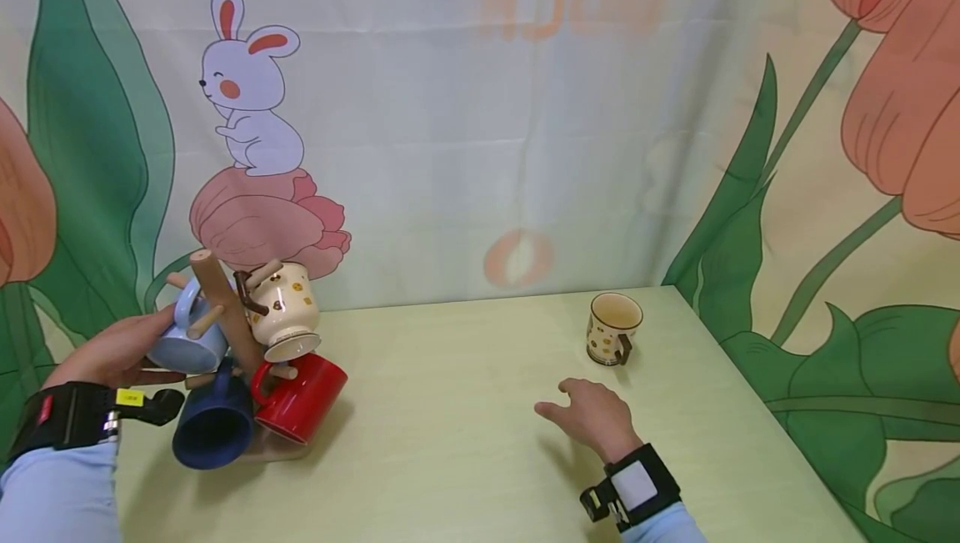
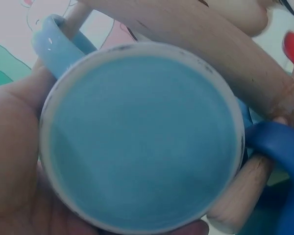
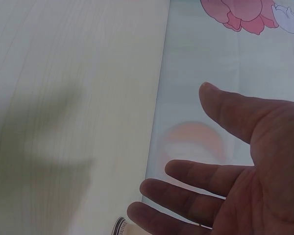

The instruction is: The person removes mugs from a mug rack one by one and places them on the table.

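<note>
My left hand (image 1: 123, 347) grips a light blue mug (image 1: 189, 343) on the left side of a wooden mug tree (image 1: 225, 309). In the left wrist view the light blue mug (image 2: 142, 142) faces the camera, its handle at a peg; fingers show below its rim. On the same tree hang a cream spotted mug (image 1: 283, 309), a red mug (image 1: 303, 397) and a dark blue mug (image 1: 213, 422). The right hand (image 1: 596, 418) hovers over the table, fingers spread and holding nothing. Just beyond it stands another cream spotted mug (image 1: 613, 330), upright, its dark handle toward me.
The pale wooden table (image 1: 450, 443) meets a printed cloth backdrop (image 1: 450, 151) at its far edge. Its right edge runs diagonally beside the printed cloth. The mug tree leans to the upper left in the head view.
</note>
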Action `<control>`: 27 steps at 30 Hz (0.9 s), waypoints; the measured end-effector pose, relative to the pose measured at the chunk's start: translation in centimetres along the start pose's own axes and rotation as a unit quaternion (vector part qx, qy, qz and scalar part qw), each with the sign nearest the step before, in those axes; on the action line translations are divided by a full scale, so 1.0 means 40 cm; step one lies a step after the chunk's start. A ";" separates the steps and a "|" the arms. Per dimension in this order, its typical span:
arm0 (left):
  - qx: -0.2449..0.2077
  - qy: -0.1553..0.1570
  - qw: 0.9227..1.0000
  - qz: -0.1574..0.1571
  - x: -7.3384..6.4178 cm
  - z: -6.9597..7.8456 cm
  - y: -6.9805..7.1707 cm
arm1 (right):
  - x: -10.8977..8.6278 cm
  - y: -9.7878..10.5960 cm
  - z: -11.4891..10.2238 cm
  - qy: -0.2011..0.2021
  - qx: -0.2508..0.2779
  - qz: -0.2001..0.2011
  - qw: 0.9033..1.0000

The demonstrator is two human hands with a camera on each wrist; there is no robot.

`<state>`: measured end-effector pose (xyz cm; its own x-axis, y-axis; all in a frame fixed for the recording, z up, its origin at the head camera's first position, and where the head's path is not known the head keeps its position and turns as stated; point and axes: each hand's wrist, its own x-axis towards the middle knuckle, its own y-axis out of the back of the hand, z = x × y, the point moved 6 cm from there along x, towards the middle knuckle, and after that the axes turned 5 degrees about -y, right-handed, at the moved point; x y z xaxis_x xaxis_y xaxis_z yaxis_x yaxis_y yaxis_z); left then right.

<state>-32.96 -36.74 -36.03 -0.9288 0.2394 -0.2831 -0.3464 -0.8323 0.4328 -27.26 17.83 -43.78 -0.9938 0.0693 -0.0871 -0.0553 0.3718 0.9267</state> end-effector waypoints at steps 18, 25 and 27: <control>-0.004 0.006 0.996 0.087 -0.025 -0.009 0.036 | 0.003 -0.003 0.007 0.001 -0.005 0.003 1.000; 0.001 0.006 0.992 0.125 -0.039 -0.002 0.054 | 0.003 -0.004 0.006 0.000 -0.005 0.000 1.000; -0.002 0.006 0.990 0.144 -0.045 0.001 0.062 | 0.003 -0.004 0.005 -0.001 -0.005 0.000 1.000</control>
<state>-32.18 -39.23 -34.43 -0.9873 -0.0132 -0.1585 -0.0676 -0.8673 0.4932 -27.36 17.97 -44.03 -0.9937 0.0706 -0.0873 -0.0561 0.3618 0.9306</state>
